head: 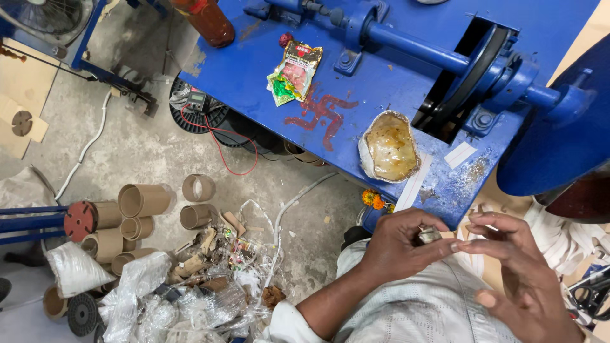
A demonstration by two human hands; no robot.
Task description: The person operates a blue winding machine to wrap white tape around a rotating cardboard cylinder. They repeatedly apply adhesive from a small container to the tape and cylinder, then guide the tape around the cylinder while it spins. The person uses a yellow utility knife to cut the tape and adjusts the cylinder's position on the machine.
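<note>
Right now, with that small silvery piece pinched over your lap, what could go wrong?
The small silvery piece sits only in the left hand fingertips; if it slips, it may vanish into the floor scrap pile. The right hand works near the exposed belt wheel.

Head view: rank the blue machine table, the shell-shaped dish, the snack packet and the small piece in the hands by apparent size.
1. Blue machine table
2. Shell-shaped dish
3. Snack packet, slightly smaller than the dish
4. Small piece, held by the left hand

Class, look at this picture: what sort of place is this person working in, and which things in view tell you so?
Probably a small workshop: a blue belt-driven machine, cardboard tubes on the concrete floor, and scrap plastic piled beside them.
</note>
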